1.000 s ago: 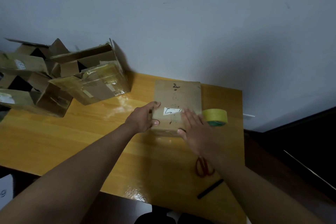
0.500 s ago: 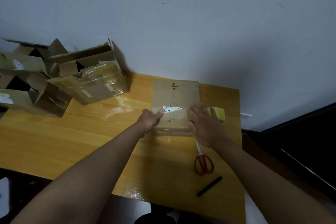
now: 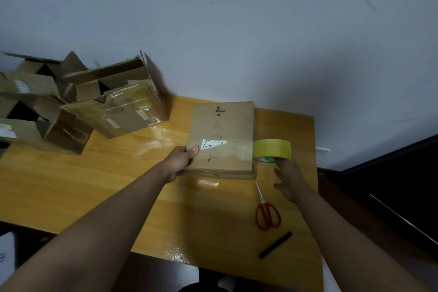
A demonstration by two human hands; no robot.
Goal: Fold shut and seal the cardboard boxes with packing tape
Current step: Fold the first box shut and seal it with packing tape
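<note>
A yellow wooden table (image 3: 94, 187) stands against a pale wall. Centre: a closed flat cardboard box (image 3: 222, 135), its near-left edge gripped by the left hand (image 3: 181, 161), thumb on top. Touching the box's right side, a yellow tape roll (image 3: 272, 148); the right hand (image 3: 290, 179) reaches it, fingers loosely spread. Nearby lie red-handled scissors (image 3: 266, 212).

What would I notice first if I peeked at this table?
Probably the flat cardboard box in the middle of the wooden table, with the left hand gripping its near-left corner. Right beside it sits a bright yellow tape roll, which the right hand reaches toward. Red-handled scissors lie nearer, and opened boxes pile up far left.
</note>
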